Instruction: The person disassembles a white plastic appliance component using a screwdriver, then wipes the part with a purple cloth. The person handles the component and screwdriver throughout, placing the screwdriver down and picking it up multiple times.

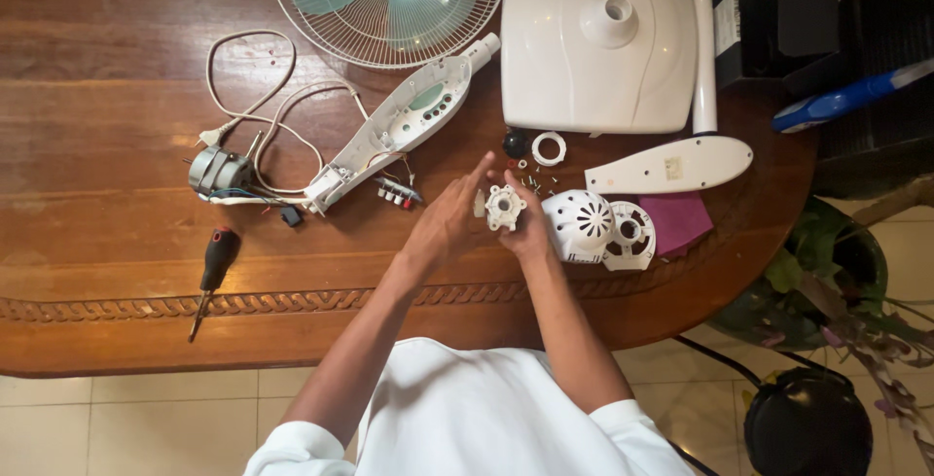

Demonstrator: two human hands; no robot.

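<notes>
Overhead view of a dark wooden bench (117, 145) with a dismantled fan. At centre, the right hand (525, 223) grips a small white plastic gear housing (506, 209) with round lugs, held just above the bench. The left hand (449, 218) is open, fingers extended, touching a small beige part at the housing's 9 o'clock side. At 3 o'clock, just beside the right hand, lies a white vented dome-shaped motor cover (579, 225). At 12 o'clock lie a white plastic ring (549, 148) and scattered small screws (533, 182). At 9 o'clock, well apart, sit a wired metal motor (219, 170) and a red-and-black-handled screwdriver (214, 267). The round wire fan guard with green blades (389, 0) lies at 11 o'clock.
</notes>
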